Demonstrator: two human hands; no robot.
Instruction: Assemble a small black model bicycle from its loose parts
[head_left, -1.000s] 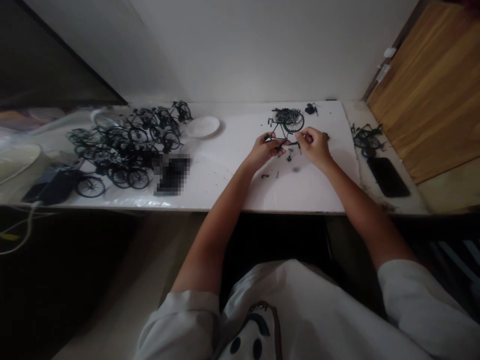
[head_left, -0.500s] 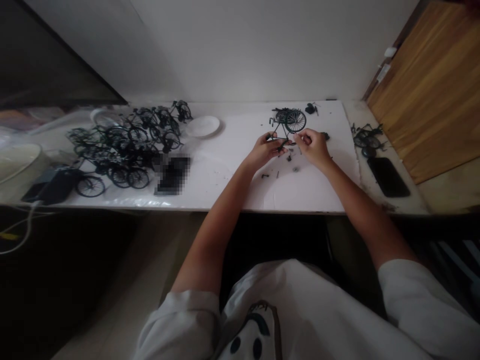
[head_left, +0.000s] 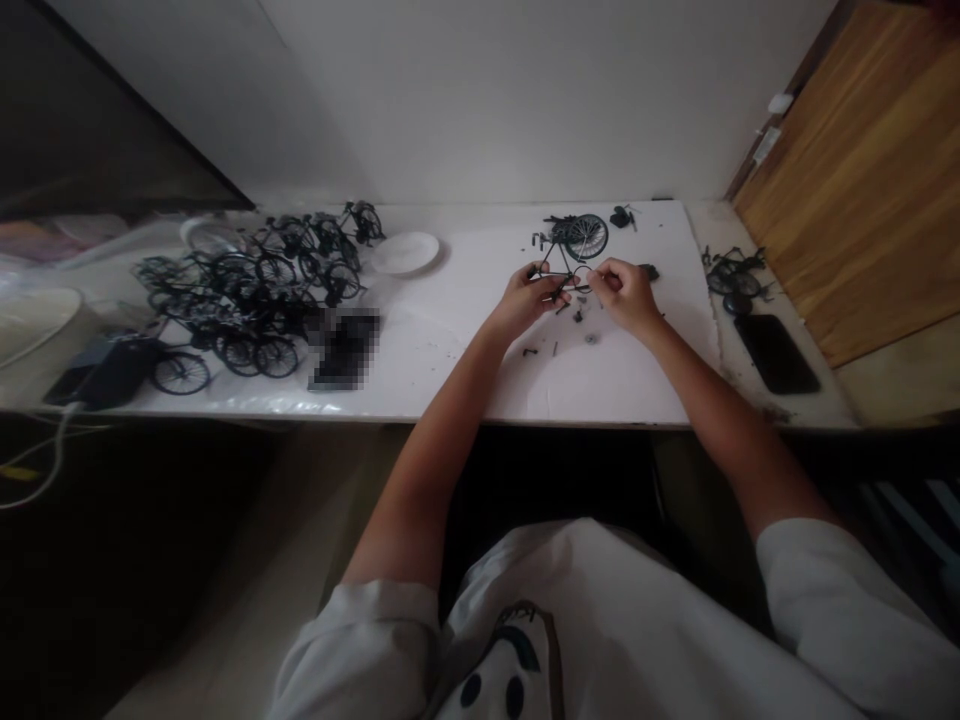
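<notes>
My left hand (head_left: 529,294) is closed on a small black model bicycle frame (head_left: 556,260), held tilted just above the white board. Handlebars stick up past the fingertips. My right hand (head_left: 624,290) is closed in a pinch at the frame's right end. At its fingertips shows a thin, curved dark part (head_left: 582,270), possibly a mudguard; its exact kind is too small to tell. Right behind the frame lie spoked model wheels (head_left: 586,237) with other dark parts. Several tiny parts, among them a small grey piece (head_left: 591,339), are scattered below my hands.
Several assembled model bicycles (head_left: 262,270) crowd the left side. Close by are a white plate (head_left: 406,253) and a pixelated dark object (head_left: 346,348). On the right lie a black phone (head_left: 777,353) and another model bicycle (head_left: 733,272). A wooden panel (head_left: 862,180) bounds the right.
The bicycle frame has tipped slightly to the left in my left hand. The thin curved part now shows as a loop between my hands. My right hand has barely moved.
</notes>
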